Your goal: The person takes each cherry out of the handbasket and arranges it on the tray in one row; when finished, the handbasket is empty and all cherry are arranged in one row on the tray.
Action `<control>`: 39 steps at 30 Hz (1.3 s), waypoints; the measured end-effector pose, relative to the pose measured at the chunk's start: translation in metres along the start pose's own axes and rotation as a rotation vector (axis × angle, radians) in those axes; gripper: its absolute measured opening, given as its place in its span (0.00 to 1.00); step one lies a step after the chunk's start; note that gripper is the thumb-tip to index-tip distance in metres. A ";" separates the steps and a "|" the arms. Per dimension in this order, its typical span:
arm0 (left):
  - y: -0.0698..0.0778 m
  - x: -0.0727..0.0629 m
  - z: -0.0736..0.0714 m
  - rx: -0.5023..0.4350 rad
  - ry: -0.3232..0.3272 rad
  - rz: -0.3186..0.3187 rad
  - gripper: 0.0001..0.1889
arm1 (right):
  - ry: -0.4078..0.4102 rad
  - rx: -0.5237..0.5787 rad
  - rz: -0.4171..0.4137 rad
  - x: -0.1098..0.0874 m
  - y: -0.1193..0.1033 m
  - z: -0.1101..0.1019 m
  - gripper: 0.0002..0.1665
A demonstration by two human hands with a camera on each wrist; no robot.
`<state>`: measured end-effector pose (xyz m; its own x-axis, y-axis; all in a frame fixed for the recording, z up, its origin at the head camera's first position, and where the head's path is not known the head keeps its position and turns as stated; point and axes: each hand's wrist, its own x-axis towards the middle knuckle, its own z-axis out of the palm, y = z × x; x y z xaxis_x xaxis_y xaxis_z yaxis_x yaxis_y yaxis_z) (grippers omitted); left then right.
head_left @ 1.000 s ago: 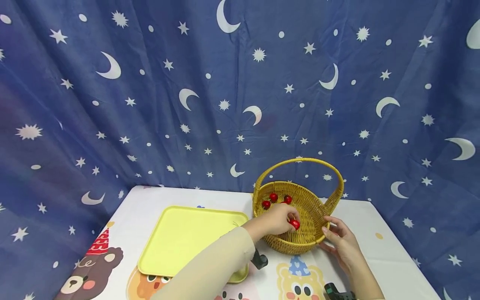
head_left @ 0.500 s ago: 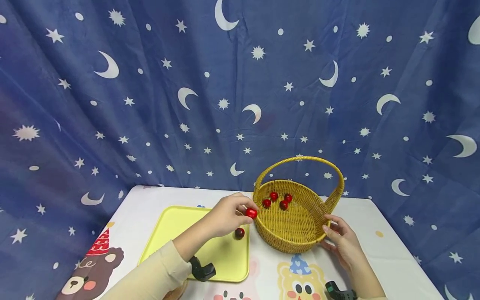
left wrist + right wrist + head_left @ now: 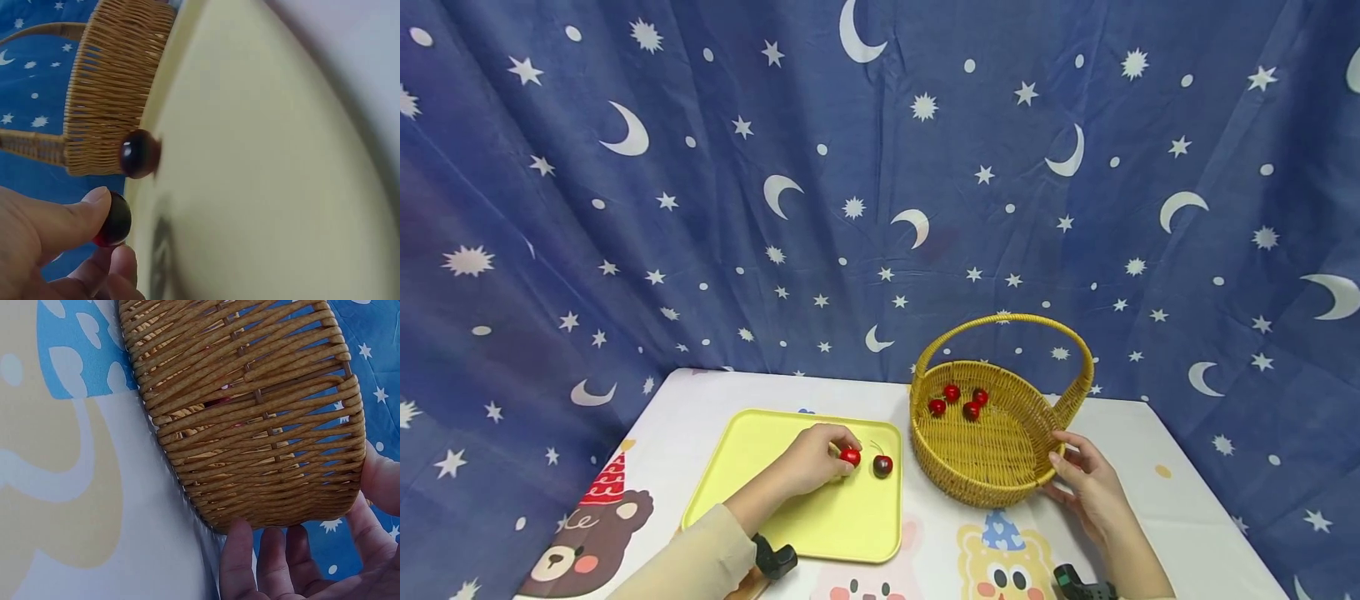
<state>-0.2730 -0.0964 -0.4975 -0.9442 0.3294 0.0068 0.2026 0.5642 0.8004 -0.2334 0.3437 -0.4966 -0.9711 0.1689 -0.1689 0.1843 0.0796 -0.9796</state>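
My left hand [image 3: 814, 460] pinches a dark red cherry [image 3: 115, 220] between thumb and fingers, close over the yellow tray [image 3: 760, 525]. A second cherry [image 3: 882, 466], with a stem, lies on the tray just right of that hand. In the left wrist view this lying cherry [image 3: 139, 154] is near the tray's rim. My right hand [image 3: 1090, 483] holds the right side of the wicker basket [image 3: 962, 483], thumb at the rim and fingers against the outer wall [image 3: 269, 487]. Several cherries [image 3: 972, 411] sit at the back left inside the basket.
The basket's tall arched handle [image 3: 1007, 318] rises above it. Tray and basket stand side by side on a white table cover [image 3: 1150, 517] printed with cartoon animals. A blue curtain [image 3: 820, 208] with moons and stars hangs right behind the table.
My left hand has gone from inside the basket leftward to over the tray, carrying a cherry. The right hand stays at the basket's side.
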 end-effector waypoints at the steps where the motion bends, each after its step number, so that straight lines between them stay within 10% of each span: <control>1: -0.002 0.001 0.002 0.007 -0.004 0.000 0.13 | 0.001 0.000 -0.001 0.000 -0.001 0.000 0.27; 16: 0.006 0.004 -0.001 0.116 0.026 -0.008 0.19 | -0.004 0.004 -0.020 0.004 -0.004 0.000 0.27; 26: 0.080 0.010 0.003 0.041 -0.119 0.233 0.20 | -0.007 0.008 -0.031 0.004 -0.004 -0.002 0.25; 32: 0.120 0.039 0.029 -0.033 -0.207 0.251 0.25 | -0.009 0.009 -0.017 0.005 -0.003 -0.001 0.25; 39: 0.128 0.085 0.062 0.016 -0.270 0.238 0.30 | -0.018 0.028 -0.021 0.000 0.002 -0.001 0.23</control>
<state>-0.3109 0.0508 -0.4320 -0.7677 0.6400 0.0317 0.4148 0.4586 0.7859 -0.2334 0.3452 -0.4980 -0.9773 0.1499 -0.1495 0.1593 0.0556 -0.9857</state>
